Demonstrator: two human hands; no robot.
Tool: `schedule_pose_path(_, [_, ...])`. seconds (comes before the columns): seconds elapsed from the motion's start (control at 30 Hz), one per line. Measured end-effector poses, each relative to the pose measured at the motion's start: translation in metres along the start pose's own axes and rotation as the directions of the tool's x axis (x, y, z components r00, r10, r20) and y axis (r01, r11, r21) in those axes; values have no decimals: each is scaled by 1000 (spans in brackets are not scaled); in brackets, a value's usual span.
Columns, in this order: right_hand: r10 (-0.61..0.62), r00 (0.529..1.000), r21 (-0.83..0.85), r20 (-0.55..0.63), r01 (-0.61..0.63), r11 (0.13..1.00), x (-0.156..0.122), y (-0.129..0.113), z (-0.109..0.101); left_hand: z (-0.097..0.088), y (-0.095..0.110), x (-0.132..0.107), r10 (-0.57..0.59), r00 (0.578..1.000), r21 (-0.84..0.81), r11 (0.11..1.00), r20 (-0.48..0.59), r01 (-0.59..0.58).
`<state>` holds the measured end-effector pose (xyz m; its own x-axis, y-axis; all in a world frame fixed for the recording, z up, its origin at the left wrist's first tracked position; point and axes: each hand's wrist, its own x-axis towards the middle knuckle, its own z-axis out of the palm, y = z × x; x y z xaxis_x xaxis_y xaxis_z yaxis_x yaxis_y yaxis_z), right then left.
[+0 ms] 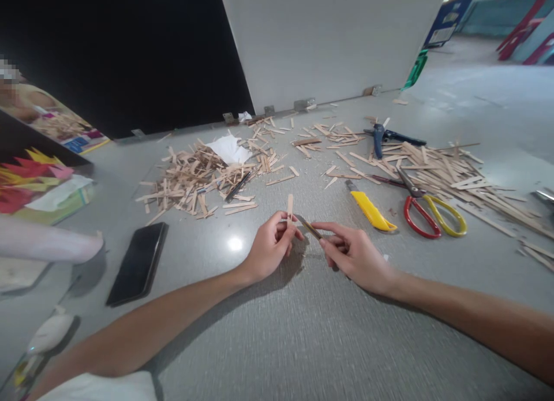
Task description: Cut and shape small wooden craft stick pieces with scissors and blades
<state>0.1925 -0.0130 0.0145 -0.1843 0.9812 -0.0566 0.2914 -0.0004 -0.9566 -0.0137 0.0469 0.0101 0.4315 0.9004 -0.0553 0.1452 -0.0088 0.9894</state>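
Note:
My left hand (272, 246) is closed, with a short flat wooden stick (289, 207) pinched upright between thumb and fingers. In my right hand (352, 255) is a slim, dark craft knife (310, 228), its narrow tip pointing toward the stick, close to my left fingertips. Whether the tip touches the wood, I cannot tell. Both hands are just above the grey tabletop (259, 343). To the right of them lie a yellow box cutter (371, 208) and scissors (418, 194) with one red and one yellow handle loop.
Cut wooden sticks form a left pile (190, 173) and a right pile (450, 167). Blue-handled pliers (378, 140) rest beside the right pile, and white tissue (229, 149) on the left one. A black phone (137, 263) lies left of my arm. A white panel (329, 43) stands behind.

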Motion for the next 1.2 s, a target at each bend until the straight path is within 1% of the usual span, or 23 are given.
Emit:
schedule_pose_path(0.2, [-25, 1000, 2, -1, 25, 1000, 0, 0, 0, 1, 0, 0, -10, 1000, -10, 1000, -7, 10])
schedule_pose_path(0.43, [-18, 1000, 4, 12, 18, 1000, 2, -1, 0, 1, 0, 0, -15, 1000, -6, 1000, -7, 15])
schedule_pose_path(0.77, [-5, 1000, 12, 23, 5, 1000, 1, 0, 1, -2, 2, -2, 26, 1000, 47, 999, 7, -26])
schedule_pose_path(1.2, [-8, 1000, 12, 14, 8, 1000, 2, 1, 2, -1, -2, -1, 39, 999, 40, 998, 18, -40])
